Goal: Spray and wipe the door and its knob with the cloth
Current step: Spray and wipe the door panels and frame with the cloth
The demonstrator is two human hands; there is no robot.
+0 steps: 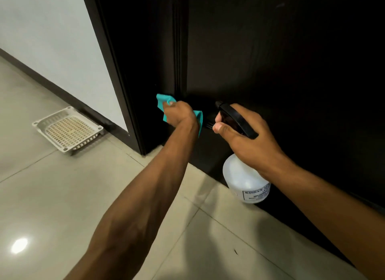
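A dark, almost black door fills the right and upper middle of the head view, with its dark frame to the left. My left hand grips a teal cloth and presses it against the frame near the door's edge. My right hand holds a spray bottle by its black trigger head, the white body hanging below close to the door. The knob is not clearly visible in the dark area between my hands.
A white perforated plastic basket lies on the tiled floor against the white wall and its dark skirting, left of the door frame. Glossy beige tiles stretch below and to the left.
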